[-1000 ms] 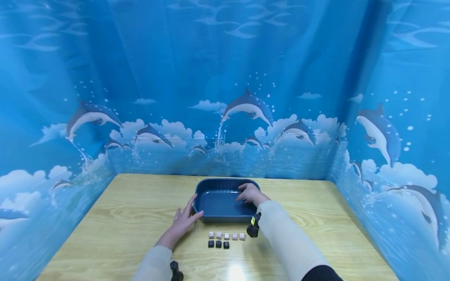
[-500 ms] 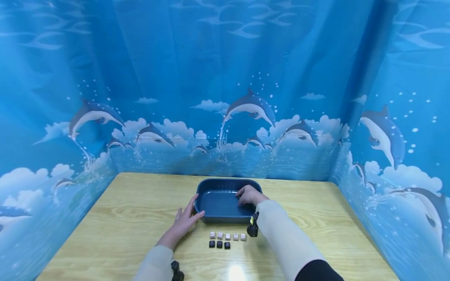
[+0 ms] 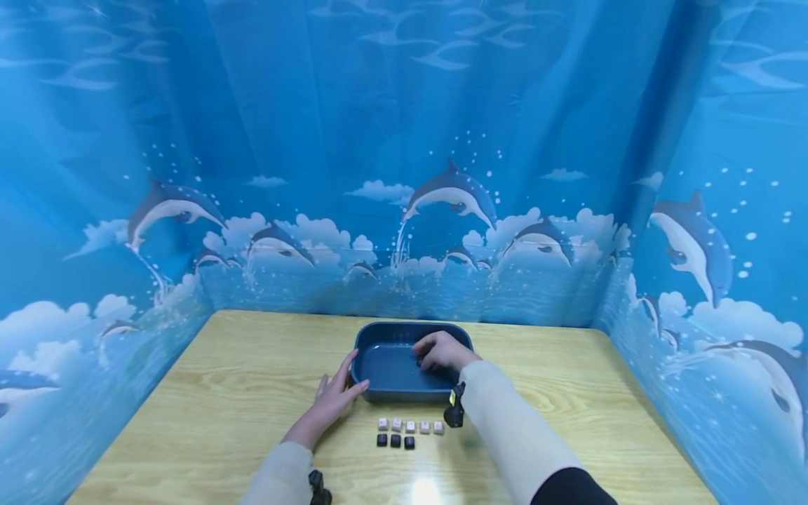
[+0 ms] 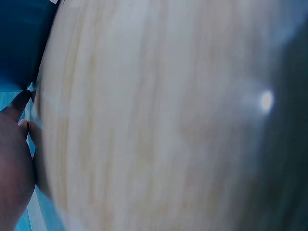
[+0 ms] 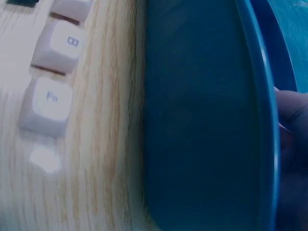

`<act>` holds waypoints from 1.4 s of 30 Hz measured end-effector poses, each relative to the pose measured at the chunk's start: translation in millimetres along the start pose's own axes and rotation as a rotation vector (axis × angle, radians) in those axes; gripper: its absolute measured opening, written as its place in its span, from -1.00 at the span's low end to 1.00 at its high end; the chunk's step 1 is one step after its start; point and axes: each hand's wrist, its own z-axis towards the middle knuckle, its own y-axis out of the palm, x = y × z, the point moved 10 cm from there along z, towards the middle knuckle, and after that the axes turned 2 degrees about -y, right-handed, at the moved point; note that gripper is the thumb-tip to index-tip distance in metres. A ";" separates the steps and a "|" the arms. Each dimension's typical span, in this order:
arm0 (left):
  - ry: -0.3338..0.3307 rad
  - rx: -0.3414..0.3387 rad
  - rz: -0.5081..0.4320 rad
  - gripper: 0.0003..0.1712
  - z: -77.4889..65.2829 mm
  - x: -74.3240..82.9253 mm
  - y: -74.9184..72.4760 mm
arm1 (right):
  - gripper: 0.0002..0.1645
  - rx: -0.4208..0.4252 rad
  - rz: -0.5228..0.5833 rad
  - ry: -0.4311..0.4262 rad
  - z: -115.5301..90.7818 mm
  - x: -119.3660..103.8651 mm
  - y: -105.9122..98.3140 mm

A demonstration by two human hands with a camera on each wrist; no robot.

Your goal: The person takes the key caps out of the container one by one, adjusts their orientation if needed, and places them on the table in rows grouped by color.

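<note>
A dark blue rectangular tray (image 3: 391, 397) lies near the middle of the wooden table. My left hand (image 3: 330, 403) rests against its front left corner, thumb at the front wall and fingers spread along the left side. Inside the tray, my right hand (image 3: 442, 352) bends its fingers down and pinches a small black keycap (image 3: 419, 360), mostly hidden by the fingers. In front of the tray lie a row of several white keycaps (image 3: 411, 427) and, nearer me, a row of three black keycaps (image 3: 395, 441). The right wrist view shows a white keycap marked Fn (image 5: 48, 103).
The light wooden table (image 3: 252, 372) stretches out on both sides of the tray. A blue curtain (image 3: 328, 175) printed with dolphins closes off the back and both sides. The tray's raised front wall (image 5: 207, 115) stands between the keycap rows and my right hand.
My right hand has shifted a little left inside the tray, its fingers drawing together, and a dark keycap now shows at the fingertips. The left hand stays at the tray's corner.
</note>
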 end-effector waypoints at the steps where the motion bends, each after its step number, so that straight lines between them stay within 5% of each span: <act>1: 0.005 0.002 0.001 -0.12 0.1 0.7 -0.5 | -0.58 0.007 0.008 -0.004 -1.2 -0.6 -2.2; 21: 0.009 -0.005 -0.008 -0.14 -1.6 4.4 -0.4 | -0.72 0.020 0.032 0.080 1.6 10.2 -18.1; 42: 0.017 -0.003 -0.001 -0.15 -2.8 5.5 -1.6 | -0.60 -0.148 -0.037 -0.139 -8.2 -40.2 -25.3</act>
